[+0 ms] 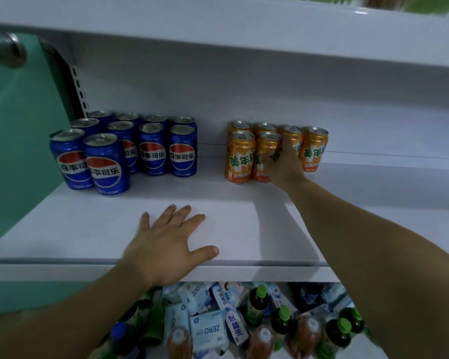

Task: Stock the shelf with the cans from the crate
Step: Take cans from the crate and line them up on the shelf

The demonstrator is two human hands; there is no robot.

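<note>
Orange cans [240, 159] stand in two rows on my white shelf [75, 229]. My right hand [285, 165] curls round one front-row can [268, 143]. My left hand [166, 244] lies flat, fingers spread, near the shelf's front edge. Blue Pepsi cans [153, 151] stand further left.

Glossy metal cans, matt white shelf

Blue cans [105, 164] and orange cans [240, 158]: shiny printed metal, bare silvery tops. Shelf [88, 229]: smooth, matt, painted white. Bottles [283, 322] below: glossy plastic.
</note>
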